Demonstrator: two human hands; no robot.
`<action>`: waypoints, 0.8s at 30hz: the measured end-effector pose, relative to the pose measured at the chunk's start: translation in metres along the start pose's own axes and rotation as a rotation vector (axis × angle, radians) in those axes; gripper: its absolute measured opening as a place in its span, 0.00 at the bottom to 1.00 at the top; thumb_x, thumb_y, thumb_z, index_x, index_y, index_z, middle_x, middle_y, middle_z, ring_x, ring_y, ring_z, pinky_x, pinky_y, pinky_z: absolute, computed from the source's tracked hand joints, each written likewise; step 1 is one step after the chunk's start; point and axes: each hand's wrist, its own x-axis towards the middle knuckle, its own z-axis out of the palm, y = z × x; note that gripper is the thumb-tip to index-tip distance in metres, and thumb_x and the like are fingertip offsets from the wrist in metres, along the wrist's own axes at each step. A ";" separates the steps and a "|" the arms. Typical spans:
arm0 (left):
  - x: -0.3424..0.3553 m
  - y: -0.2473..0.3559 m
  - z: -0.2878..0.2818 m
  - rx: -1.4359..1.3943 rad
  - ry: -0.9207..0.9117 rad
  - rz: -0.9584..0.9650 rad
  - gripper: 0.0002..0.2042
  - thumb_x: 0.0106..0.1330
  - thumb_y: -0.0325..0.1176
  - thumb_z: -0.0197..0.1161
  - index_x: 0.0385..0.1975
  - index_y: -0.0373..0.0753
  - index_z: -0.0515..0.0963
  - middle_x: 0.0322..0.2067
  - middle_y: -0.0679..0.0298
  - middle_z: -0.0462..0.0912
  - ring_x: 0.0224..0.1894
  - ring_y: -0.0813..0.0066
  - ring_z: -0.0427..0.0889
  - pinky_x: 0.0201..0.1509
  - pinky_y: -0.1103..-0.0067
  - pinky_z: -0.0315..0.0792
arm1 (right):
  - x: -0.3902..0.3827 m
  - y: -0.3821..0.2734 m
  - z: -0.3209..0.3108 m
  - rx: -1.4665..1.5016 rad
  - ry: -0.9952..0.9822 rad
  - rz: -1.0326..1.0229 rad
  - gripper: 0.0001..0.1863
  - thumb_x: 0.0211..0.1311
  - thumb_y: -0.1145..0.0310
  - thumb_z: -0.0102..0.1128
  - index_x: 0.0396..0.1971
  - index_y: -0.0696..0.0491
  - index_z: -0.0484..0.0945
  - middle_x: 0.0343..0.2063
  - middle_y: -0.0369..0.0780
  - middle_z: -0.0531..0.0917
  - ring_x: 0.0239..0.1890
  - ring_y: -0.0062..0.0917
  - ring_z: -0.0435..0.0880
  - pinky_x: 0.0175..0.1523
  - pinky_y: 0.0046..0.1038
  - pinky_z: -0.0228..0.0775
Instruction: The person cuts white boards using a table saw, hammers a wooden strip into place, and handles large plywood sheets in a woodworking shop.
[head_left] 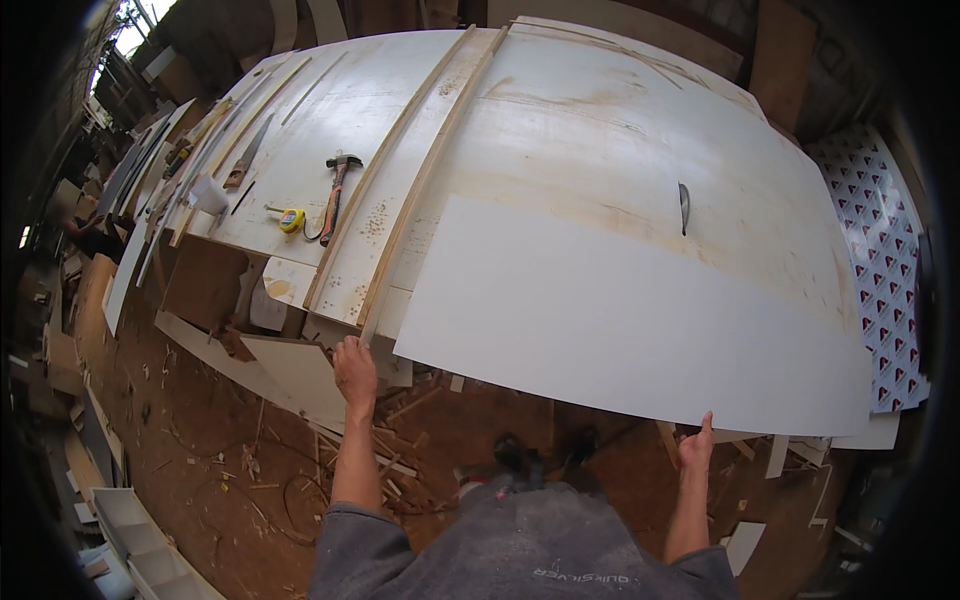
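A large plain white sheet [620, 310] lies on the near right part of a big worktable [570, 130] with a worn, stained white top. At the sheet's near edge is my right hand [695, 450], one finger laid up over the rim and the others curled at the edge. My left hand [355, 372] is closed at the table's front edge, by the near end of a long wooden strip [430, 170]; what its fingers hold is hidden. Beside that strip runs a second wooden strip [385, 150]. A dark curved blade-like tool [684, 208] rests beyond the sheet.
Left on the table are a claw hammer [334, 200], a yellow tape measure [291, 221], a handsaw [248, 155] and a white cup [207, 194]. Wood offcuts [400, 470] litter the floor below. A patterned sheet [880, 270] stands at the right. Another person [90, 235] is far left.
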 end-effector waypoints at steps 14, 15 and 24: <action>-0.131 0.165 0.022 -0.755 -0.149 -0.466 0.34 0.67 0.45 0.59 0.66 0.35 0.54 0.63 0.48 0.58 0.67 0.54 0.57 0.68 0.62 0.55 | -0.014 -0.021 -0.004 -0.015 -0.076 0.103 0.28 0.63 0.49 0.60 0.58 0.47 0.65 0.54 0.34 0.73 0.54 0.27 0.70 0.51 0.42 0.62; -0.149 0.193 0.033 -0.973 -0.278 -0.685 0.37 0.67 0.48 0.60 0.67 0.35 0.51 0.65 0.48 0.55 0.69 0.56 0.54 0.69 0.62 0.53 | -0.011 -0.033 -0.012 0.009 -0.190 0.138 0.30 0.63 0.49 0.59 0.59 0.48 0.65 0.55 0.34 0.72 0.55 0.28 0.70 0.53 0.43 0.63; -0.186 0.317 0.128 -1.450 0.079 -1.047 0.37 0.64 0.55 0.61 0.56 0.25 0.59 0.57 0.48 0.68 0.58 0.60 0.70 0.61 0.66 0.68 | 0.137 -0.205 -0.176 0.316 0.112 -0.136 0.28 0.69 0.52 0.51 0.60 0.56 0.66 0.59 0.40 0.72 0.59 0.34 0.71 0.65 0.38 0.64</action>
